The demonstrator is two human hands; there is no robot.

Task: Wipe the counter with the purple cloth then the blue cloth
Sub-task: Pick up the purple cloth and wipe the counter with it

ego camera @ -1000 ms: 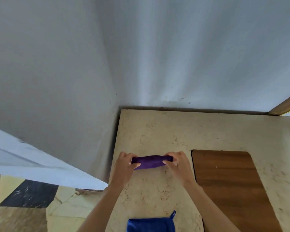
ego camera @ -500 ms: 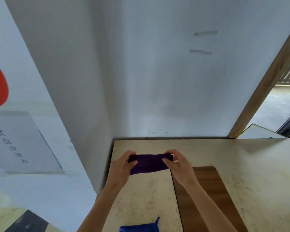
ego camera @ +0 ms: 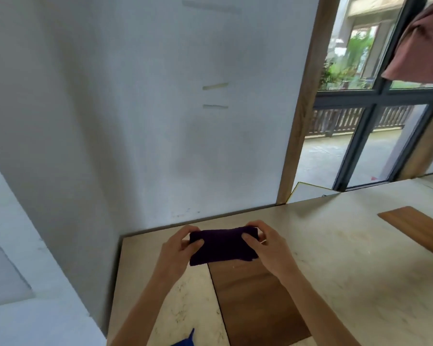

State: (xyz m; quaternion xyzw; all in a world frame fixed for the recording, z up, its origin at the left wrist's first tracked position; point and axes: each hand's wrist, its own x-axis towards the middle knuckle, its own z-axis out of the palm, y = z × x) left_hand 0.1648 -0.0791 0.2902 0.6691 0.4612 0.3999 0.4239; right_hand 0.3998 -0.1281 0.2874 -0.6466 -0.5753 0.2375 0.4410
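At 12 o'clock above the bench (ego camera: 335, 283), both hands grasp the purple cloth (ego camera: 221, 245): left hand (ego camera: 179, 248) pinches its left end, right hand (ego camera: 265, 248) its right end. Compared with one second ago, the cloth has opened from a tight roll into a hanging panel, probably ready for wiping. Blue cloth (ego camera: 185, 342) lies at 6 o'clock, untouched.

No readable text, labels or signs.

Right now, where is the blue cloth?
In the head view only a corner of the blue cloth shows at the bottom edge, on the counter, left of the wooden board.
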